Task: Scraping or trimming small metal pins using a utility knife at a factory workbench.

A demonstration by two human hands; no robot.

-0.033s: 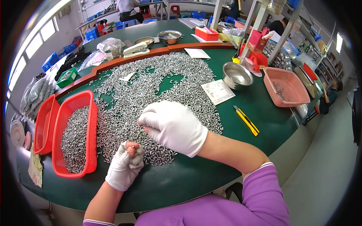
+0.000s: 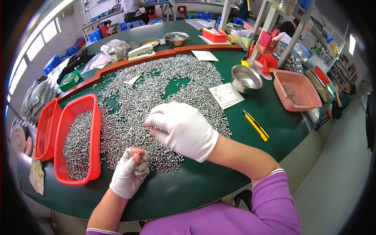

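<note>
A wide heap of small silvery metal pieces (image 2: 156, 90) covers the green table (image 2: 274, 129). My right hand (image 2: 182, 129), in a white glove, lies on the near part of the heap, its thumb and forefinger pinched together among the pieces. Just below it, at the heap's near edge, my left hand (image 2: 131, 172) is curled into a fist in a white glove with bare fingertips, and a small metal piece shows at those fingertips. To the left, a red mesh basket (image 2: 96, 129) holds several more of the same pieces.
A second red basket (image 2: 47, 129) stands further left. A steel bowl (image 2: 246, 78), paper slip (image 2: 226, 95), yellow utility knife (image 2: 255, 125) and pink tray (image 2: 295, 90) lie to the right. Bowls and a red box (image 2: 214, 36) stand behind a wooden divider. Other people sit farther off.
</note>
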